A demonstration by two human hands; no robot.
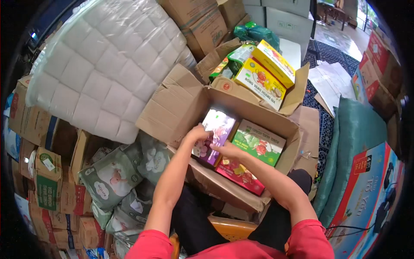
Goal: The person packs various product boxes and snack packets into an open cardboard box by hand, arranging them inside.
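An open cardboard carton (pixel 224 181) stands in front of my knees with its flaps spread. Inside it on the left is a purple and white box (pixel 219 125). My left hand (pixel 199 133) is on the left side of this box, its fingers bent against it. On the box's right side lies my right hand (pixel 228 150), thumb up and fingers partly hidden. A green and white box (pixel 258 142) lies in the carton's right part, and a red box (pixel 241 175) is nearer to me, below my right forearm.
Yellow boxes (pixel 261 82) stand beyond the carton. White wrapped packs (pixel 108 64) rise at the back left, with grey-green packages (pixel 111 175) below them. Teal cushions (pixel 355 138) and a large printed box (pixel 366 198) are at the right.
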